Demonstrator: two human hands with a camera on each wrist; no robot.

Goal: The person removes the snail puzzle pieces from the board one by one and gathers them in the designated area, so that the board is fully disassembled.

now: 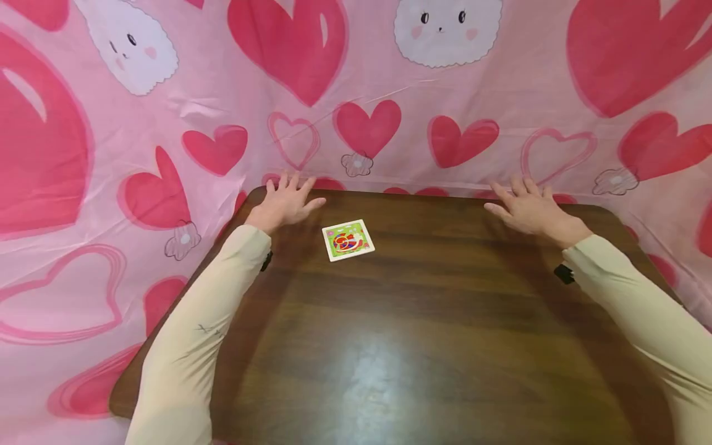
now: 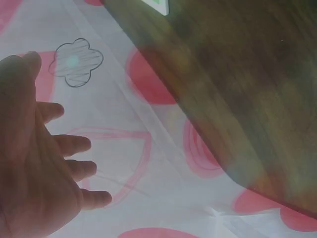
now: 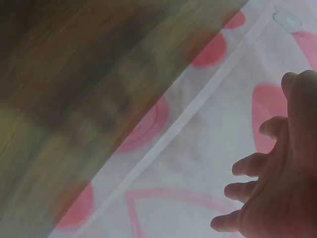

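On the dark wooden table (image 1: pixel 389 321) lies a small square puzzle board (image 1: pixel 348 240) with a white rim, a green ground and a red, blue and yellow snail-like picture. My left hand (image 1: pixel 285 203), fingers spread and straight, hovers near the far left corner, to the left of the board and apart from it. Toward the far right corner my right hand (image 1: pixel 531 210) is held out the same way. Neither hand holds anything. Both wrist views show the bare palms; only a white corner of the board (image 2: pixel 159 6) enters the left one.
A pink cloth (image 1: pixel 311 142) with red hearts, flowers and white animal faces hangs behind the table and along its sides. Dark straps or devices sit at the left wrist (image 1: pixel 266 261) and the right wrist (image 1: pixel 564 274).
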